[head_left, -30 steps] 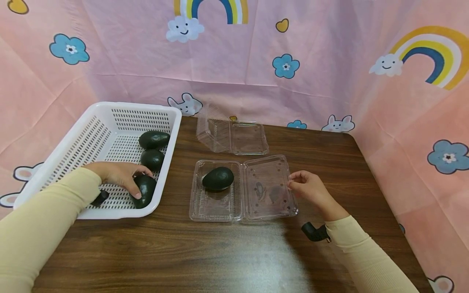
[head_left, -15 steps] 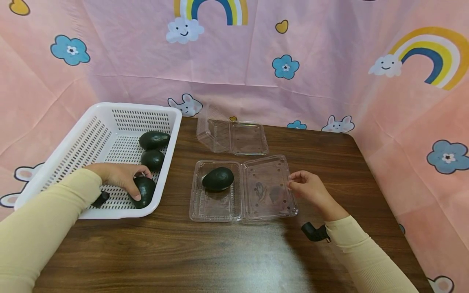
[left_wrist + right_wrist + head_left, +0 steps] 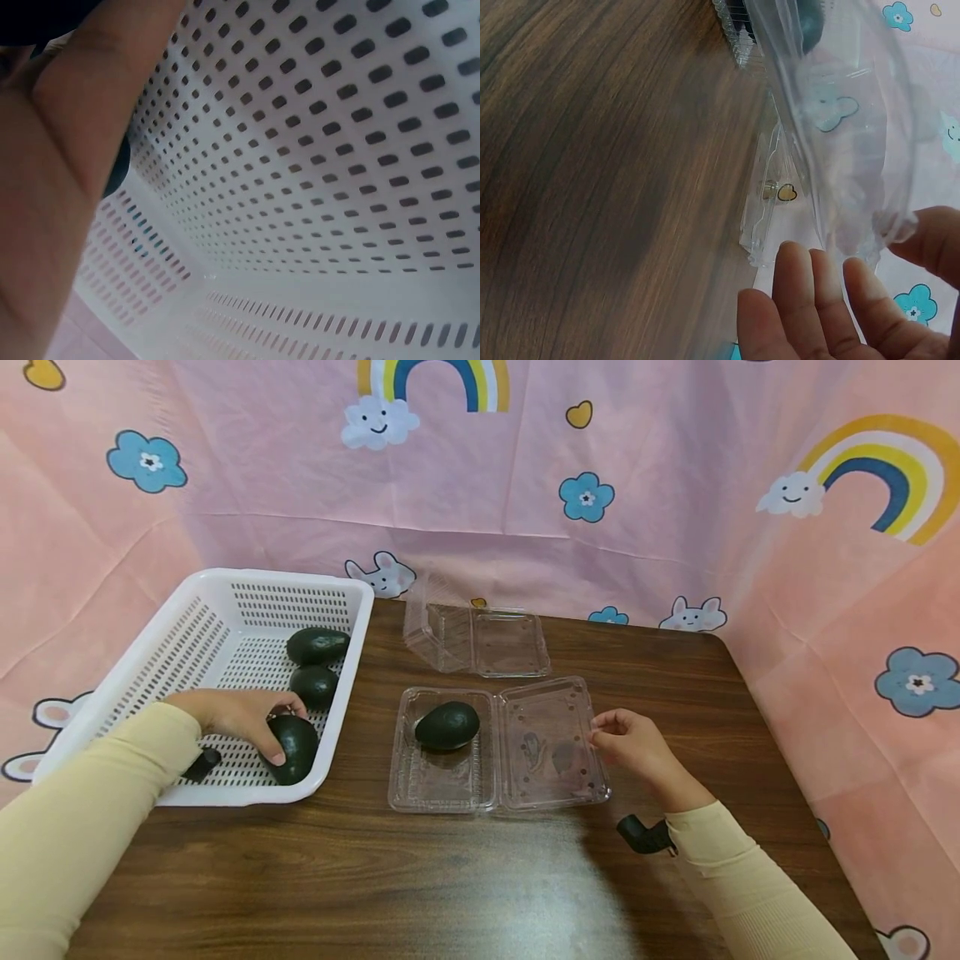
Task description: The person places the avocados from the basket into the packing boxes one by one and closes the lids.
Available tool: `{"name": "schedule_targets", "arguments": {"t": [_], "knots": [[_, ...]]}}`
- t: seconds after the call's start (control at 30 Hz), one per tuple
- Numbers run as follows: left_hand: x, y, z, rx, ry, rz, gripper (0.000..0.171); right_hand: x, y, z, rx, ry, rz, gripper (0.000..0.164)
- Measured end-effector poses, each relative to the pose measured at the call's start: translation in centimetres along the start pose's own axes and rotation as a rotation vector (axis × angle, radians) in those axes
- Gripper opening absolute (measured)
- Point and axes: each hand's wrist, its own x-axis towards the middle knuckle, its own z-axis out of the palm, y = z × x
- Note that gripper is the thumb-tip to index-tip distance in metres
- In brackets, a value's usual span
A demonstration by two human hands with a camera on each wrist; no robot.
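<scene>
In the head view my left hand (image 3: pixel 236 720) reaches into the white basket (image 3: pixel 358 635) and grips a dark green avocado (image 3: pixel 298 750) near its front right corner. Two more avocados, one at the back (image 3: pixel 318 646) and one in front of it (image 3: pixel 312 687), lie along the basket's right wall. A clear plastic clamshell box (image 3: pixel 442 789) lies spread on the table, with one avocado (image 3: pixel 447 725) in its left half. My right hand (image 3: pixel 633 743) pinches the outer edge of its lid (image 3: pixel 547 743). The right wrist view shows thumb and fingers at that lid (image 3: pixel 847 157).
Behind the box stands a second clear clamshell (image 3: pixel 510 643), its lid raised. A patterned pink cloth (image 3: pixel 480 477) hangs behind and beside the brown table (image 3: pixel 360 877). Black wrist gear (image 3: pixel 645 835) shows below my right wrist.
My left hand, with the avocado in its grip, has shifted very slightly left. The right hand and the lid look unmoved.
</scene>
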Motion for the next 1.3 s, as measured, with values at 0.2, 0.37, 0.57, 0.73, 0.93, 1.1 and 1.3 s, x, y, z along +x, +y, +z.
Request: {"name": "schedule_targets", "arguments": {"t": [0.2, 0.37, 0.57, 0.73, 0.93, 1.1, 1.3], "knots": [[-0.7, 0.0, -0.6, 0.004, 0.045, 0.031, 0.064, 0.0, 0.1, -0.1, 0.004, 0.003, 0.002, 0.028], [-1.3, 0.1, -1.1, 0.002, 0.078, 0.049, 0.063, 0.1, 0.2, -0.1, -0.001, 0.004, 0.004, 0.029], [-1.8, -0.2, -1.5, -0.051, 0.138, 0.067, 0.064, 0.0, 0.2, -0.1, -0.003, 0.004, 0.0, 0.029], [-2.3, -0.3, -1.8, -0.021, 0.197, 0.078, 0.064, 0.1, 0.3, -0.1, -0.012, 0.006, -0.008, 0.029], [-2.9, -0.4, -2.1, -0.028, 0.253, 0.082, 0.065, 0.1, 0.3, -0.1, -0.015, 0.009, -0.011, 0.029], [-3.2, -0.4, -2.2, -0.032, 0.307, 0.083, 0.065, -0.1, 0.0, -0.1, -0.014, 0.006, -0.016, 0.03], [-3.7, -0.3, -2.3, -0.071, 0.34, 0.089, 0.064, -0.2, -0.2, 0.0, -0.014, 0.002, -0.022, 0.031]]}}
